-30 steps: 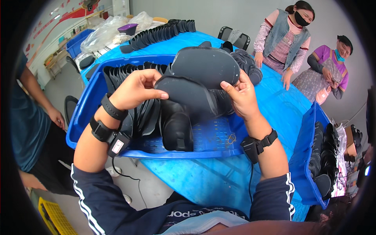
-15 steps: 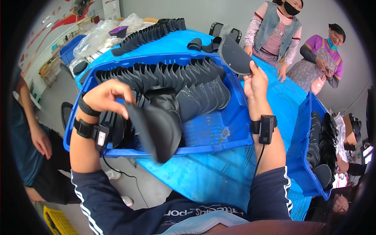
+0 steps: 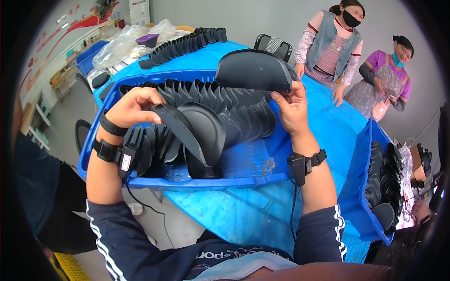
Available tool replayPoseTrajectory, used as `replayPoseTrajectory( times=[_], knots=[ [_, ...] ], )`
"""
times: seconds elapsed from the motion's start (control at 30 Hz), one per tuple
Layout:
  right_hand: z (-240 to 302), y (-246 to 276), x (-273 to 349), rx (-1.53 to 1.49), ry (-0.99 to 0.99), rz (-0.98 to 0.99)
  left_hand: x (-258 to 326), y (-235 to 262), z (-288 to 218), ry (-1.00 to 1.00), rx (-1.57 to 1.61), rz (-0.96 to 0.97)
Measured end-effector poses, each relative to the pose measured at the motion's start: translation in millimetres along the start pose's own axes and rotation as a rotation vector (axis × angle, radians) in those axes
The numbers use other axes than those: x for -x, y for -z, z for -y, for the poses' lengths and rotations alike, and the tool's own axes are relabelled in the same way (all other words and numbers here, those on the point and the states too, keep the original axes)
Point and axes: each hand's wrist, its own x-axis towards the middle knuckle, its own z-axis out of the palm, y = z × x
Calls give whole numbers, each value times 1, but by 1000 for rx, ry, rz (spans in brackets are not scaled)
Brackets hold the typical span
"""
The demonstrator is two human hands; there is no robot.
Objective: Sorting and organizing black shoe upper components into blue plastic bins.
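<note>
My left hand pinches the edge of a black curved, dish-shaped piece between thumb and fingers. The piece hangs tilted over the blue crate, its hollow side partly showing. On the right, my right hand grips the corner of a black half-moon piece, raised above the crate's far side with its broad face toward me. Beneath both hands stands the large blue plastic crate, holding rows of nested black curved pieces. Part of those rows is hidden behind the held pieces.
A blue sheet covers the table. More black pieces line its far side, near a purple bowl and plastic bags. Another blue crate stands at right. Two people stand beyond the table; another person is at left.
My right hand has moved slightly left and down, turning its half-moon piece broadside over the crate. The left hand's piece has tilted and risen, showing more of its hollow.
</note>
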Motion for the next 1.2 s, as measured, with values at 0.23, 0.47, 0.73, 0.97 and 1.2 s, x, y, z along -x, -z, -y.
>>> replayPoseTrajectory(
  times=[0.23,0.47,0.73,0.97,1.2],
  knots=[
    [0,-9,0,78,-38,-10,-8,-7,4,12,202,-138],
    [-5,-1,2,145,-78,7,-14,-14,-1,-10,97,-291],
    [-6,-4,1,179,-149,-10,-18,-20,-7,85,284,-479],
    [-7,-8,1,117,-307,-40,-16,-7,-8,245,432,-580],
    [-3,-23,2,99,-423,-25,-20,-15,-3,176,473,-598]
  ],
)
